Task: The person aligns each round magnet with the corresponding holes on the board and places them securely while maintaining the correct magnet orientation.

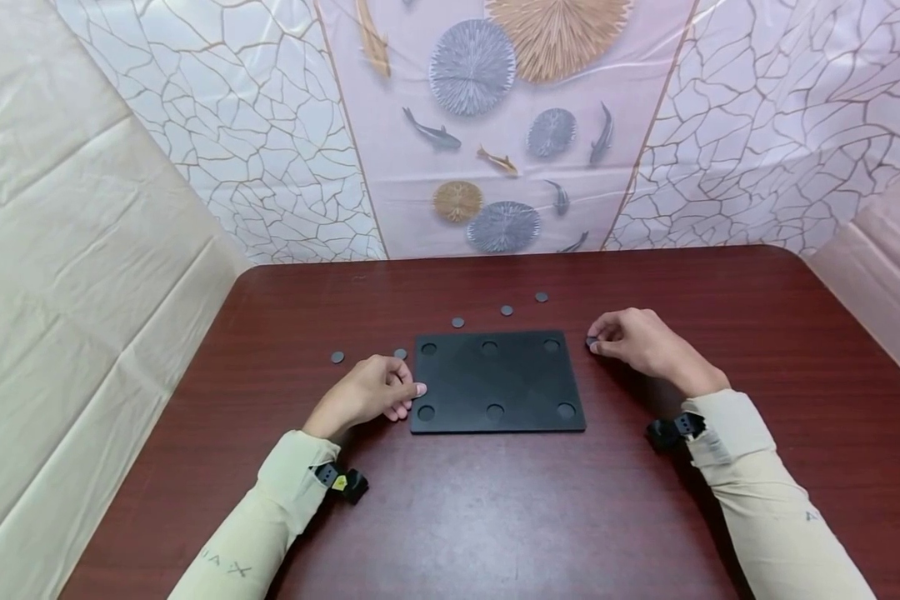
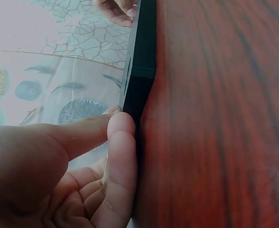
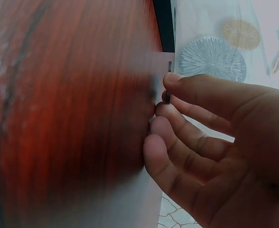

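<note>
From where I stand, the person's left hand [image 1: 369, 390] is at the left edge of a flat, black, rectangular board [image 1: 531, 379] and pinches it, thumb on the upper face, fingers against the side. The board lies on a glossy, reddish-brown, wood-grained table [image 1: 450, 517], its long sides running left to right. Sunk into it are 6 shallow, round recesses [image 1: 495, 412], in 2 rows of 3.

Over on the right, just beyond the board's far right corner, the right hand [image 1: 645, 343] is closed narrowly on a small, thin, dark grey, round disc [image 1: 591, 342]. Thumb and fingertips pinch it near the tabletop, apart from the board; whether its edge touches the wood I cannot tell.

Another 5 dark grey discs [image 1: 506, 310] lie flat on the table: 3 in a slanting line beyond the board's far side, 1 just beside its far left corner near the left hand, and 1 farther left.

Both arms wear cream sleeves [image 1: 731, 427], with a small black camera [image 1: 667, 434] strapped at each wrist. Behind the table hangs a pale cloth [image 1: 390, 167] printed with fish, round fans and gold crackle lines.
</note>
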The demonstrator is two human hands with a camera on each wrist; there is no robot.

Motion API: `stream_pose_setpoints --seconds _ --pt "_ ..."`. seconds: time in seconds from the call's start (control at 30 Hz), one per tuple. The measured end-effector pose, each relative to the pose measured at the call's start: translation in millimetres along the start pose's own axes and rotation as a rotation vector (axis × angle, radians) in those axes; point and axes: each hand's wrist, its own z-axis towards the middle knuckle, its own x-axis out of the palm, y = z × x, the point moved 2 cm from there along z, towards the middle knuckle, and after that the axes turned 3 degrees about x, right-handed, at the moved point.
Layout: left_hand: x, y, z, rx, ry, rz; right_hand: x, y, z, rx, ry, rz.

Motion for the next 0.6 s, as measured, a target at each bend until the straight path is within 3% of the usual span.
stream_pose_setpoints --seconds 0.3,0.6 --pt "0.4 -1.1 0.2 0.007 0.001 -0.007 -0.8 -0.4 -1.9 0.003 0.013 0.008" --pt "-0.4 -2.4 -1.2 0.010 -0.005 -0.004 -2.6 4.4 0.0 0.004 -0.028 0.006"
